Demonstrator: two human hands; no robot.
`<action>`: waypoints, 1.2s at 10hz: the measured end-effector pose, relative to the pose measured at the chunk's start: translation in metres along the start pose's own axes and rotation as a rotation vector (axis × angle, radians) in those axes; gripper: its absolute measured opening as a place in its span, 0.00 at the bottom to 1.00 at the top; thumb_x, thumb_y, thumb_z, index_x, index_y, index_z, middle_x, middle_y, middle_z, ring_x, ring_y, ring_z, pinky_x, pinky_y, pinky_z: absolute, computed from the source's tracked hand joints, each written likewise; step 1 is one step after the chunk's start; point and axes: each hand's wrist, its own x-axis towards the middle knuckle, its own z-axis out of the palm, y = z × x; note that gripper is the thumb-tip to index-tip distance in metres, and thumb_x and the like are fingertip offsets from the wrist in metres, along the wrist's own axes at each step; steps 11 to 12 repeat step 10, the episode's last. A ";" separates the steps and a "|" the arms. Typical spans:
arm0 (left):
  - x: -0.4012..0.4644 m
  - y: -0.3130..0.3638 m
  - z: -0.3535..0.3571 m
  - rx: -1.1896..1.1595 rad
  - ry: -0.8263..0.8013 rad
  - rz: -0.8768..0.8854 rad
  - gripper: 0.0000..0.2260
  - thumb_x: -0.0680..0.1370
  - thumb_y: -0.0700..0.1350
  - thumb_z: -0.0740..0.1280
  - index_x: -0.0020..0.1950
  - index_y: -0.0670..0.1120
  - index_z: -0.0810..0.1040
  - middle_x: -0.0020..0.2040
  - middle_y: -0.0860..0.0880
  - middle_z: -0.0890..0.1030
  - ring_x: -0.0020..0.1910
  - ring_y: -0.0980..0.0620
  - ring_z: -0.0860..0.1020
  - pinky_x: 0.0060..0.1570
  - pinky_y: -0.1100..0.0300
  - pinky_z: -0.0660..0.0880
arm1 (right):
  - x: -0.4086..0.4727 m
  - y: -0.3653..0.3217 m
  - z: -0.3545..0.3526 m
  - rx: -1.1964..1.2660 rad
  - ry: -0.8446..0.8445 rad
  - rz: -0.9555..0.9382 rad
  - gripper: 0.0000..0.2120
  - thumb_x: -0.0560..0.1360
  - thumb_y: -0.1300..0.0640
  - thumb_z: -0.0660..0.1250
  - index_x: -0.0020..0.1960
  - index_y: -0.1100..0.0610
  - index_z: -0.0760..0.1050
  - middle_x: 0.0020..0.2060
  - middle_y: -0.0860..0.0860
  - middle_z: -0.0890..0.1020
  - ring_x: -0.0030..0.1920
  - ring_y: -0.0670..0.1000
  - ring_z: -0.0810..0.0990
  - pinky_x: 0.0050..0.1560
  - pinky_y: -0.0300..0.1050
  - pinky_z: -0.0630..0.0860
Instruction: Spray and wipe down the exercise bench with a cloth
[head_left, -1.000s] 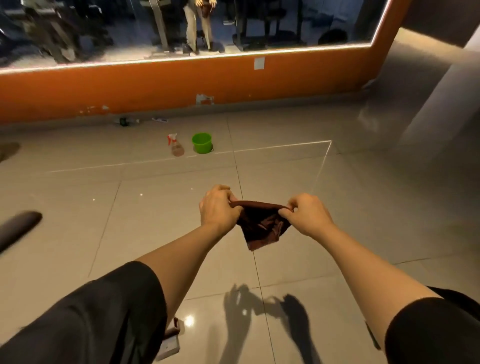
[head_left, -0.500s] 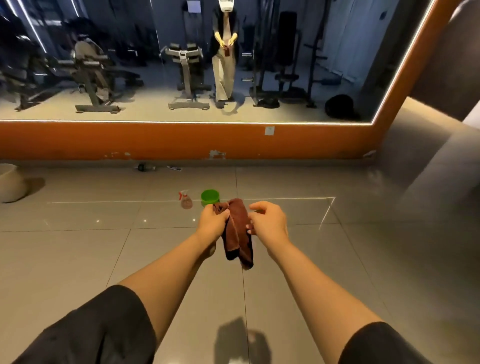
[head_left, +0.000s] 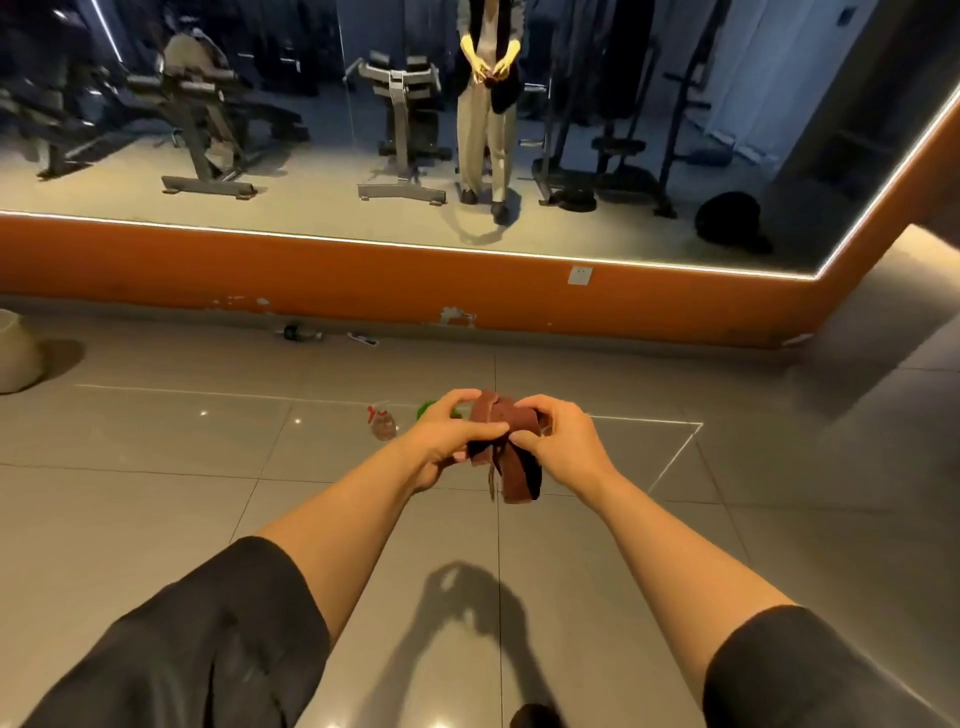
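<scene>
You hold the cloth (head_left: 506, 444) out in front of you at chest height, above the tiled floor (head_left: 156, 493). Your left hand (head_left: 449, 434) and right hand (head_left: 558, 441) both pinch it, fingers curled into the bunched folds. It looks light, soft and limp; loose ends hang below your grip. Gather it into a flat pad in one palm. The spray bottle (head_left: 382, 422) stands on the floor just beyond; take it by the neck.
</scene>
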 end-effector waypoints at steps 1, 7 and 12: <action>0.046 -0.001 -0.002 0.233 0.025 0.113 0.37 0.67 0.32 0.77 0.72 0.51 0.68 0.65 0.45 0.70 0.62 0.44 0.74 0.57 0.50 0.76 | 0.065 0.026 0.002 -0.015 -0.116 0.037 0.06 0.73 0.56 0.73 0.50 0.53 0.81 0.49 0.54 0.79 0.48 0.53 0.78 0.52 0.45 0.74; 0.401 -0.047 -0.097 -0.051 0.312 -0.250 0.15 0.72 0.35 0.74 0.52 0.47 0.73 0.54 0.38 0.79 0.50 0.42 0.81 0.43 0.54 0.82 | 0.398 0.129 0.148 0.313 -0.223 0.544 0.13 0.76 0.61 0.70 0.59 0.57 0.73 0.50 0.57 0.80 0.46 0.56 0.81 0.44 0.47 0.81; 0.577 -0.083 -0.152 0.040 0.419 -0.407 0.24 0.75 0.34 0.69 0.69 0.39 0.65 0.62 0.35 0.74 0.56 0.38 0.78 0.51 0.51 0.79 | 0.548 0.201 0.243 0.197 -0.145 0.677 0.19 0.76 0.53 0.70 0.63 0.62 0.76 0.51 0.58 0.81 0.53 0.58 0.80 0.57 0.51 0.77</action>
